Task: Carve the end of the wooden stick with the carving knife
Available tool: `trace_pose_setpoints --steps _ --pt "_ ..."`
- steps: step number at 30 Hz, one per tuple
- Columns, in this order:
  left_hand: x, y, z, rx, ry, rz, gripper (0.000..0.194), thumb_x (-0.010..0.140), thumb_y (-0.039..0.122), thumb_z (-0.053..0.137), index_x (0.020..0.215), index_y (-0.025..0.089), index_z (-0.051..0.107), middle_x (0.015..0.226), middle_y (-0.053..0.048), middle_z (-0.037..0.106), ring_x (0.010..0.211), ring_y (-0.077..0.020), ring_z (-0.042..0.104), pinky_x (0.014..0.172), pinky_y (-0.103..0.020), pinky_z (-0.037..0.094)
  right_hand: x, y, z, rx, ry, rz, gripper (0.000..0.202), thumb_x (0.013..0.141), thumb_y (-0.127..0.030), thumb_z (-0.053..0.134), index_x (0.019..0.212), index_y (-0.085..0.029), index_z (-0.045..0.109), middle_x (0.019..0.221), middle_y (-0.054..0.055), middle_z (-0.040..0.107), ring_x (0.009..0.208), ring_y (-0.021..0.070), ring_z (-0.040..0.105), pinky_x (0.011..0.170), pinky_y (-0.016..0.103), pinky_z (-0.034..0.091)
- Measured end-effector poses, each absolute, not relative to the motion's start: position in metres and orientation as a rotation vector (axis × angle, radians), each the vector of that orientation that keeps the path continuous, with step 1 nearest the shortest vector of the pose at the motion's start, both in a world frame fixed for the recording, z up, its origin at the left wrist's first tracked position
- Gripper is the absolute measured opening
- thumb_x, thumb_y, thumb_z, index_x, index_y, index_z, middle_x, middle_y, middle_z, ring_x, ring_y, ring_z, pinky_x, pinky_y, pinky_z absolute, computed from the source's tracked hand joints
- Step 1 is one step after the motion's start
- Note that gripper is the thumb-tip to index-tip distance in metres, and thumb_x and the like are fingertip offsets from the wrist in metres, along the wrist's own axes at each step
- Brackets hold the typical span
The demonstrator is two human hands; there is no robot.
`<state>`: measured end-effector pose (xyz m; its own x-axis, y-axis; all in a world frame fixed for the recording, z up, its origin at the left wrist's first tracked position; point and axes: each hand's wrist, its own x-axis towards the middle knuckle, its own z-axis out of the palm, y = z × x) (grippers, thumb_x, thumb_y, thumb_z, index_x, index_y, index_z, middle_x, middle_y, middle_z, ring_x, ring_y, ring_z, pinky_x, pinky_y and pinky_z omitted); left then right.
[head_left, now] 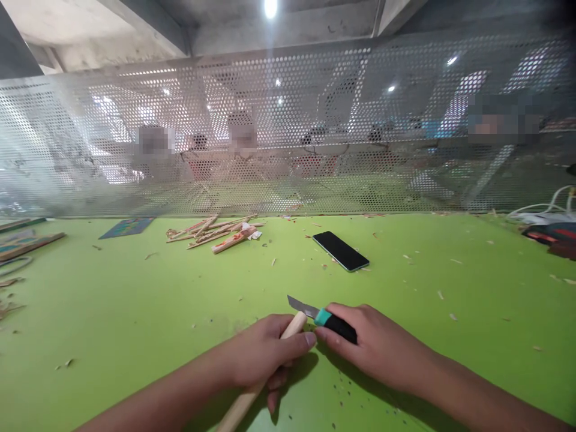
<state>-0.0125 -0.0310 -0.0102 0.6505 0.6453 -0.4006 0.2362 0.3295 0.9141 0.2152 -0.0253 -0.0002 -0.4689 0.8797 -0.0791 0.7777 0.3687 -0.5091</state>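
My left hand (270, 348) is closed around a pale wooden stick (245, 403), whose rounded tip sticks out past the thumb. The stick slants from the bottom edge up to the right. In my right hand (378, 342) is a utility knife (339, 327) with a black and teal handle. Its bare blade points up and left, just beyond the stick's tip; whether blade and wood touch I cannot tell. Both hands are close together over the green table (148, 312).
A black phone (341, 251) lies ahead of my hands. Thin wood pieces (216, 231) are heaped farther back. Boards (29, 245) lie at the left, a cable (546, 207) at the right. Shavings dot the surface. A perforated metal screen (279, 174) closes the far edge, with people behind it.
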Motion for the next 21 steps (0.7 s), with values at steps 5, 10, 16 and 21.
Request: trace_pose_setpoints --steps 5,10,16,21 --pt "-0.0130 -0.0309 -0.0098 1.244 0.876 0.307 0.039 0.091 0.059 0.061 0.091 0.024 0.044 0.062 0.011 0.044 0.039 -0.0051 0.041 0.037 -0.020 0.045 0.2166 -0.0254 -0.0008 -1.480 -2.427 0.727 0.040 0.102 -0.056 0.047 0.084 -0.021 0.057 0.072 0.002 0.067 0.062 0.0170 0.057 0.054 0.027 0.027" --pt "-0.0123 -0.0305 -0.0103 1.245 0.867 0.314 0.042 0.089 0.061 0.062 0.089 0.023 0.044 0.061 0.011 0.042 0.039 -0.0050 0.041 0.036 -0.020 0.045 0.2170 -0.0258 -0.0014 -1.456 -2.420 0.729 0.041 0.102 -0.057 0.047 0.084 -0.021 0.058 0.072 0.002 0.068 0.062 0.0168 0.057 0.054 0.027 0.028" --pt "-0.0128 -0.0299 -0.0115 1.235 0.871 0.298 0.042 0.090 0.061 0.061 0.088 0.023 0.043 0.061 0.011 0.043 0.038 -0.0043 0.040 0.037 -0.020 0.046 0.2161 -0.0263 0.0005 -1.446 -2.404 0.738 0.037 0.102 -0.052 0.050 0.085 -0.021 0.060 0.073 0.002 0.069 0.063 0.0167 0.058 0.054 0.026 0.027" --pt "-0.0132 -0.0308 -0.0102 1.243 0.854 0.309 0.040 0.091 0.059 0.061 0.091 0.023 0.045 0.059 0.012 0.042 0.037 -0.0050 0.040 0.036 -0.021 0.048 0.2162 -0.0263 0.0010 -1.459 -2.416 0.726 0.035 0.101 -0.052 0.051 0.087 -0.021 0.061 0.075 0.002 0.069 0.063 0.0171 0.058 0.054 0.026 0.026"
